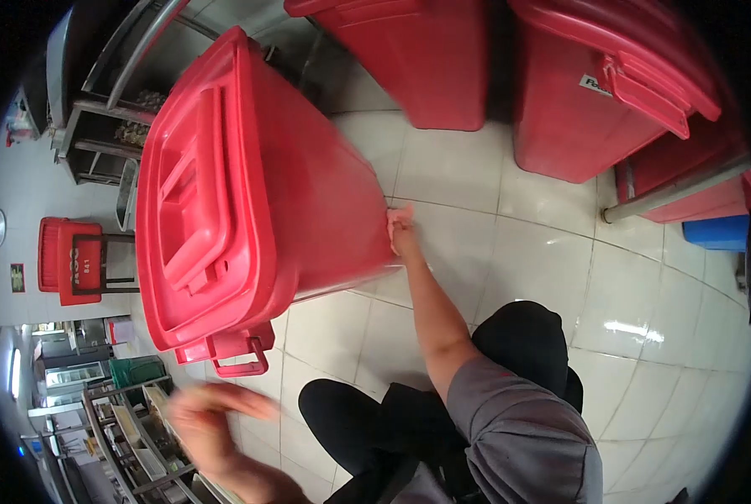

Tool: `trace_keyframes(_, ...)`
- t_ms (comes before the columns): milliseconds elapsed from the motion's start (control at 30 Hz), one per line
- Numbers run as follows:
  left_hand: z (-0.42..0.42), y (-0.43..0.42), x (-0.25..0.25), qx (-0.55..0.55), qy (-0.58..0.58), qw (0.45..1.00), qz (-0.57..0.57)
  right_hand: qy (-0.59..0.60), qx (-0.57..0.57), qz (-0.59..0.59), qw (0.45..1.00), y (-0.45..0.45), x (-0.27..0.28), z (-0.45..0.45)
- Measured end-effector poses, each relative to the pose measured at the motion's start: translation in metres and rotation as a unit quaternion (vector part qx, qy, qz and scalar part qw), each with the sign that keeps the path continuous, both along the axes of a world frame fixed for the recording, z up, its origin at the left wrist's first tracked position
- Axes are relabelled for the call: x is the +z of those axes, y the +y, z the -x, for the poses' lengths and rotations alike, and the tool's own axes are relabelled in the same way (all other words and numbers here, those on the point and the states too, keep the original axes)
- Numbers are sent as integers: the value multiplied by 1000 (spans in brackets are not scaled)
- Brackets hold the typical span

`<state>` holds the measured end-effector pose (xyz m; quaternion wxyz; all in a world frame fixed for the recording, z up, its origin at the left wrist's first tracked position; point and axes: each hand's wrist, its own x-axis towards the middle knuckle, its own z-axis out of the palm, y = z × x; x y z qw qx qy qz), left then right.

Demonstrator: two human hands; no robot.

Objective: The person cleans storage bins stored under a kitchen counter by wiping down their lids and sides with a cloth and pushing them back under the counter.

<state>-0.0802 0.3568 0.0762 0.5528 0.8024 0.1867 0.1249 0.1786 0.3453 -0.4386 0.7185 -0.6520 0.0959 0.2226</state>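
Observation:
A large red wheeled bin [308,193] with its red lid [216,202] closed stands tilted in the view, close before my knees. My right hand [402,239] is at the bin's lower side, closed on a pinkish cloth [399,215] that is pressed against the plastic there. Part of the cloth is hidden by the fingers. Nearer to the lid's end, below the bin's red handle [245,357], my left hand [211,416] is apart from the bin and smeared by motion. Nothing can be made out in it.
More red bins [426,67] stand across the tiled floor [451,168], one with a white label [595,85]. A metal rail [678,191] and a blue container [716,233] are at the right. Metal shelving [127,437] stands at the left, with a red crate [81,260] beyond.

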Motion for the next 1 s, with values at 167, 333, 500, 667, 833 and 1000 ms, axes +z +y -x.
trace_keyframes(167,-20,137,25,235,-6,944,-231,-51,17,-110,992,-33,191,10)
trace_keyframes(333,-41,194,0,135,56,988,-47,-343,-52,-122,930,-85,383,85)
trace_keyframes(500,-24,210,-9,93,57,993,-53,-371,-111,-88,918,-63,345,109)
trace_keyframes(667,-17,184,-15,124,20,992,-11,-379,-176,36,908,-58,270,72)
trace_keyframes(833,-15,145,-28,177,-42,982,41,-172,-179,154,956,-43,77,69)
trace_keyframes(1000,-21,138,-26,181,-61,978,84,-132,-220,174,951,-24,142,83)
